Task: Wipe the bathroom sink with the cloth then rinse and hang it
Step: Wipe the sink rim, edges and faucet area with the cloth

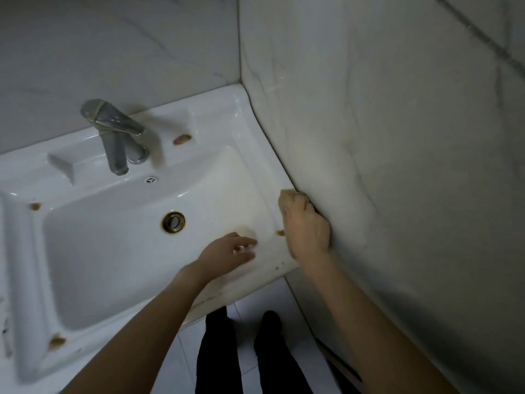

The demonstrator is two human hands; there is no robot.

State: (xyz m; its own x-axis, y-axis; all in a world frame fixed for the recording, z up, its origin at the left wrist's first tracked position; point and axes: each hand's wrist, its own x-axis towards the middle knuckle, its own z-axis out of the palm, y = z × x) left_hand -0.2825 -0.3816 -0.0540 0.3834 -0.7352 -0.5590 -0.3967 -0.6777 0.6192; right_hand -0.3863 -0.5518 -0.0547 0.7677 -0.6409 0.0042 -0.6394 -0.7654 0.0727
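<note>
A white ceramic sink [93, 282] fills the left half of the view. My right hand [308, 228] is closed on a pale beige cloth [287, 199] and presses it onto the sink's right rim, against the wall. A small brown smear [279, 232] lies on the rim just left of that hand. My left hand [230, 250] hovers over the right slope of the basin with its fingers spread and nothing in it. Brown stains mark the rim at the back [181, 139], at the left [35, 206] and at the front left [56, 342].
A grey metal faucet [115, 137] stands at the back of the sink, its spout over the basin. The drain [173, 221] has a rusty ring. Marble-look tiled walls [397, 137] close in behind and on the right. My dark-clothed legs [221, 351] stand on white floor tiles.
</note>
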